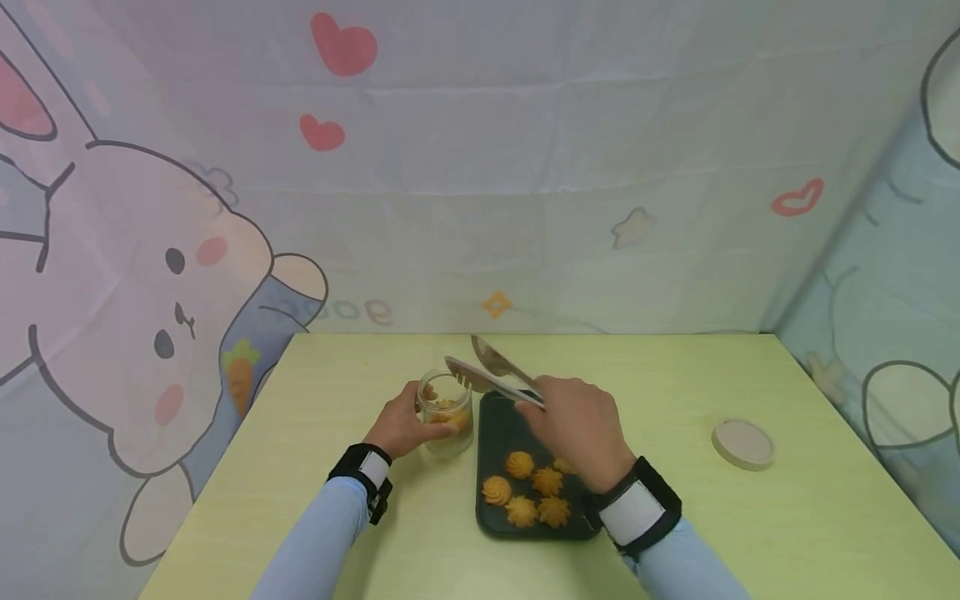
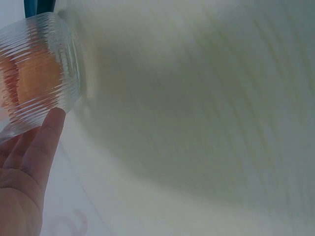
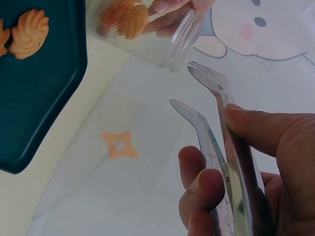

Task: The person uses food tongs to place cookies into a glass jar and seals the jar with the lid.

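My left hand (image 1: 401, 425) grips a ribbed glass jar (image 1: 450, 445) at the left of the tray, thumb across its front. Swirled cookies (image 2: 39, 78) show through the jar's wall in the left wrist view. With my right hand (image 1: 585, 427) I hold metal tongs (image 3: 234, 152), thumb on one arm and fingers round the other. Their tips stand apart beside the jar's mouth, with nothing between them. Several golden piped cookies (image 1: 522, 512) lie on a dark green tray (image 1: 498, 433), partly hidden under my right hand and wrist.
A round pale lid (image 1: 742, 443) lies on the table (image 1: 660, 375) to the right. Behind the table hangs a printed cloth (image 1: 480, 167) with a rabbit and hearts. The tray's edge is close beside the jar.
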Action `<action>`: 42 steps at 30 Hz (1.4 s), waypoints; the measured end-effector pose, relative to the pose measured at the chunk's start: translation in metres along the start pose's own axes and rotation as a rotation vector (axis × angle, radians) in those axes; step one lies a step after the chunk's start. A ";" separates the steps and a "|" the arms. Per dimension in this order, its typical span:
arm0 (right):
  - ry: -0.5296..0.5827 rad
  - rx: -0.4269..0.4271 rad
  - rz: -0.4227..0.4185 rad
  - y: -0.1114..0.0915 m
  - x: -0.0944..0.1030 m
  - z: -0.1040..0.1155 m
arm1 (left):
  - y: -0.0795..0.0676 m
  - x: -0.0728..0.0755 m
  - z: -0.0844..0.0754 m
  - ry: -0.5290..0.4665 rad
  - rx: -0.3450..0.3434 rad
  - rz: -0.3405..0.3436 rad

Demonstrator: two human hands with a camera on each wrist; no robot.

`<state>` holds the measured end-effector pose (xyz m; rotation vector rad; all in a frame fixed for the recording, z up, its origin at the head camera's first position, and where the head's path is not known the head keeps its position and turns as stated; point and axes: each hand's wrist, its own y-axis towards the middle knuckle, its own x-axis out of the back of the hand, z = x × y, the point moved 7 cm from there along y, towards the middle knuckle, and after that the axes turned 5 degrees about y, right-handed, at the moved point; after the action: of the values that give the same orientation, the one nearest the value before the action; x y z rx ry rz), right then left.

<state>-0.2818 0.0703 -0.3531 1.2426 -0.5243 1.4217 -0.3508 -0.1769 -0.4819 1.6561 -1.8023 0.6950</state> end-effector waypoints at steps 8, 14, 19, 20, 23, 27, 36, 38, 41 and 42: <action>-0.007 -0.068 0.013 -0.023 0.004 -0.039 | 0.000 -0.001 -0.002 0.000 -0.012 0.004; -0.020 -0.152 0.081 -0.044 0.003 -0.075 | 0.001 -0.001 -0.002 -0.007 -0.032 0.005; -0.032 -0.173 0.141 -0.058 0.002 -0.090 | 0.000 -0.001 -0.002 0.000 -0.032 0.013; -0.035 -0.173 0.152 -0.059 0.001 -0.092 | 0.000 -0.001 -0.002 0.000 -0.029 0.013; -0.047 -0.176 0.184 -0.062 0.000 -0.096 | -0.001 -0.001 -0.003 0.004 -0.026 0.016; -0.066 -0.187 0.218 -0.065 -0.001 -0.100 | -0.001 -0.001 -0.005 0.002 -0.024 0.019; -0.069 -0.221 0.290 -0.067 -0.012 -0.105 | -0.002 -0.001 -0.004 0.001 -0.016 0.019; -0.070 -0.213 0.287 -0.065 -0.016 -0.103 | -0.001 -0.002 -0.003 -0.003 -0.015 0.019; -0.070 -0.192 0.262 -0.062 -0.022 -0.101 | -0.001 -0.002 -0.001 -0.004 -0.016 0.017; -0.068 -0.186 0.252 -0.060 -0.023 -0.100 | -0.001 -0.002 -0.001 -0.005 -0.014 0.017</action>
<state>-0.2704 0.1626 -0.4277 1.1071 -0.8648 1.5042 -0.3501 -0.1749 -0.4828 1.6360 -1.8225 0.6847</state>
